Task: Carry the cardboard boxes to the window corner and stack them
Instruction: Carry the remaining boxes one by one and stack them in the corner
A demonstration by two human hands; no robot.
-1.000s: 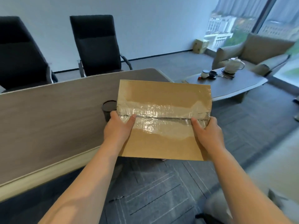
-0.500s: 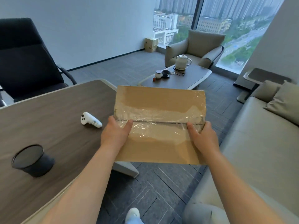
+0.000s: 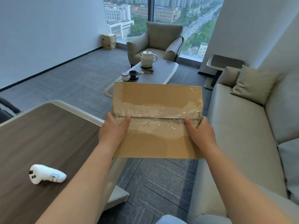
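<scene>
Between both arms, over the carpet: cardboard box, taped seam up. Left grip and right grip each pinch a side edge (thumbs on slick tape; it may slip). Left: worktop. Ahead: coffee table, a likely bump. Far: stacked boxes in window corner.

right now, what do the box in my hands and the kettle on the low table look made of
Box: cardboard, matte tan faces. Clear film over its seam: glossy plastic tape or wrap, wrinkled and glinting. Kettle: smooth cream body with a soft sheen, probably ceramic or enamelled metal; I cannot tell which.
</scene>
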